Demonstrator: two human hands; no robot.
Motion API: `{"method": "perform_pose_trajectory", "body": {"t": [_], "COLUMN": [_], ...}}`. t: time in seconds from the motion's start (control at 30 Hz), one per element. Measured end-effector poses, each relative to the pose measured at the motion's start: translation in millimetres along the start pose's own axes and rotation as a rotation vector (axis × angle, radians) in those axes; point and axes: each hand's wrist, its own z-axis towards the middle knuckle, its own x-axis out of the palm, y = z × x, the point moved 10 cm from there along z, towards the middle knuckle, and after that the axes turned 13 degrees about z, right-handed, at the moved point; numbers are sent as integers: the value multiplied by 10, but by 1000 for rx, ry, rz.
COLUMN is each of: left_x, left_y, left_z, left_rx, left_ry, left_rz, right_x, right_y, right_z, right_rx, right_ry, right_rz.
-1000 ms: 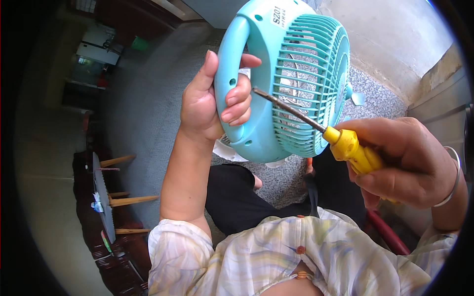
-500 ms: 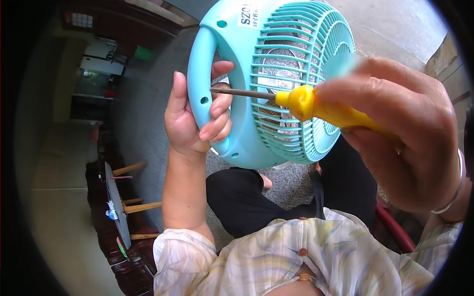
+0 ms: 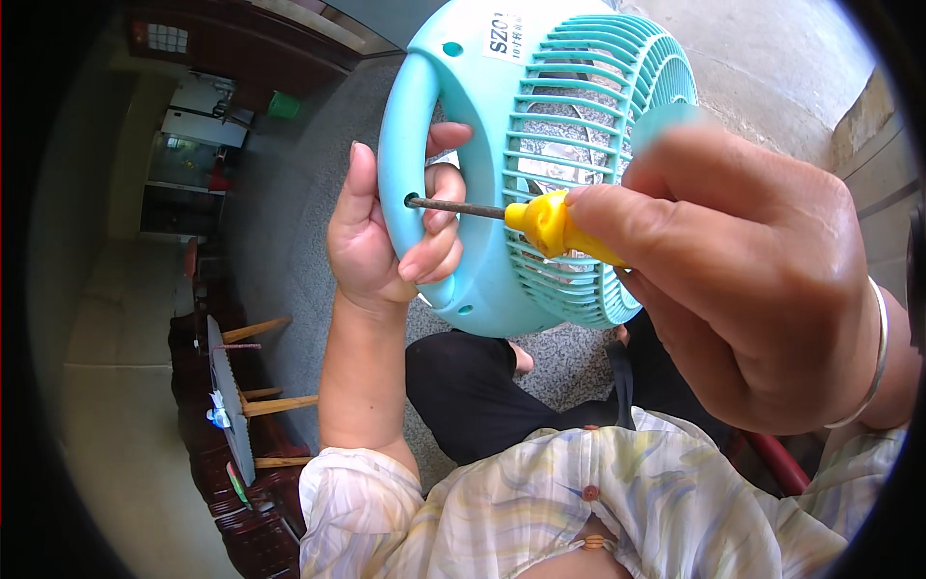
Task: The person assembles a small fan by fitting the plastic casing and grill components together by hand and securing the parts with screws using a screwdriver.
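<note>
A light-blue plastic fan housing (image 3: 482, 145) with a slatted grille (image 3: 569, 125) is held up before me. My left hand (image 3: 386, 227) wraps round its curved handle (image 3: 410, 106), fingers passing through the opening. In my right hand (image 3: 762, 270) is a screwdriver (image 3: 545, 222) with a yellow grip, held nearly level. Its metal tip sits at a hole in the handle, entering it; whether a screw is inside cannot be seen. Other holes show near the handle's upper and lower ends. Part of the yellow grip is hidden by my right fingers.
Below the fan are my knees in black trousers (image 3: 473, 386) and a speckled floor (image 3: 569, 372). To the left stand a small table (image 3: 231, 405) with wooden legs and dark red furniture (image 3: 198, 415). A green bucket (image 3: 283, 104) is farther off.
The screwdriver tip has gone from beside the handle hole into it. My right hand has moved left and slightly down with the screwdriver; the fan has shifted slightly right.
</note>
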Motion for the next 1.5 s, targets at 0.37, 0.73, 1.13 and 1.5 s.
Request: {"method": "perform_pose_trajectory", "body": {"t": [0.37,0.73,1.13,1.5], "left_x": [1,-10,41,112], "left_y": [-28,7,105,5], "left_z": [-42,-21,96,228], "left_rx": [18,2,-61,9], "left_ry": [-15,-44,-118,-123], "left_rz": [-6,-13,101,175], "right_x": [50,82,-18,0], "right_y": [58,41,-631,-714], "right_z": [-15,-38,-347,-377], "right_rx": [-36,-83,560,779], "right_ry": [-3,12,-113,-104], "right_rz": [-84,-168,652,678]}}
